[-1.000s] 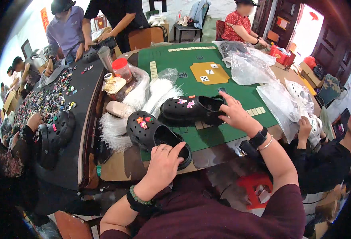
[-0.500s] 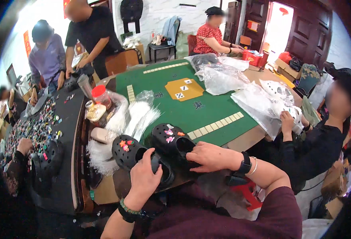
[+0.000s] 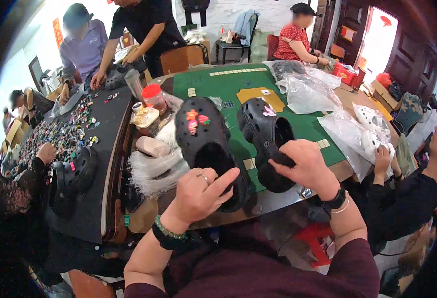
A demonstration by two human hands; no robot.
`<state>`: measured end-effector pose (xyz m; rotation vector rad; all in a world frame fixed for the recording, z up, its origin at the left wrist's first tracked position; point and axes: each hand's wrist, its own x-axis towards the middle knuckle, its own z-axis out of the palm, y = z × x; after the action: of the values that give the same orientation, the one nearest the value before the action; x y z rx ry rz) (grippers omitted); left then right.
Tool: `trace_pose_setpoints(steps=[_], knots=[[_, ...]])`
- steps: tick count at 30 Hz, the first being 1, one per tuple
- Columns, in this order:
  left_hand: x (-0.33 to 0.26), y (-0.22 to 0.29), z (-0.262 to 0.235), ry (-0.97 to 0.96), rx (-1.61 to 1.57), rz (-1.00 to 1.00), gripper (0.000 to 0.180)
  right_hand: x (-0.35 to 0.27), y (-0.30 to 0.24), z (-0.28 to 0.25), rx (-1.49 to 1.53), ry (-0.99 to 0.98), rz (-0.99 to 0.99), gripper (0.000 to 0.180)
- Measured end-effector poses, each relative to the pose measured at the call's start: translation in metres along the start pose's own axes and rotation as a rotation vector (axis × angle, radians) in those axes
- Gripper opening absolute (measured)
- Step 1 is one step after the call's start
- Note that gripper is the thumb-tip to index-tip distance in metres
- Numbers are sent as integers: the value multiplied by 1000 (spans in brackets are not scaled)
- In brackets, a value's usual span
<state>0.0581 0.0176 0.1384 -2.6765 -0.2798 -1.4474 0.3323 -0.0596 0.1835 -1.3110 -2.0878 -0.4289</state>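
1. Glossy brown table (image 3: 280, 201): near edge runs just below the heels of the left black perforated clog (image 3: 191, 141) and right black perforated clog (image 3: 258, 124).
2. Flat green mat (image 3: 322, 130): visible between right clog and clear plastic bag (image 3: 345, 136).
3. Left hand (image 3: 198, 193): grips left clog's heel; orange and red charms on toe.
4. Right hand (image 3: 303, 161): narrow pinch on right clog's heel rim; pinkish charm on toe.

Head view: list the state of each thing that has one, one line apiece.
Left black clog, tilted, heel held by left hand
Right black clog, tilted, heel held by right hand
Red-lidded jar, closed
Clear plastic bag, crumpled
Small charms, loose, scattered on black mat
Doorway, open
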Motion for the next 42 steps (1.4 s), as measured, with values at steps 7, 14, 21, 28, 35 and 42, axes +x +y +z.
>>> trace_pose_setpoints(steps=[7, 14, 21, 28, 35, 42], knots=[[-24, 2, 27, -460, -74, -191, 77, -25, -27, 64, 169, -438, 88, 32], [-27, 1, 27, -294, -115, -373, 76, -20, -26, 72, 275, -334, 119, 34], [-34, 1, 30, -287, -87, -415, 77, -20, -47, 71, 307, -351, 136, 34], [-34, -1, 32, -232, -174, -477, 75, -6, -53, 67, 337, -428, 317, 46], [-25, -7, 19, -326, -26, -319, 85, 12, -47, 81, 446, -455, 256, 29], [-64, -42, -52, -335, 88, -581, 45, 12, -49, 78, 376, -477, 282, 24]])
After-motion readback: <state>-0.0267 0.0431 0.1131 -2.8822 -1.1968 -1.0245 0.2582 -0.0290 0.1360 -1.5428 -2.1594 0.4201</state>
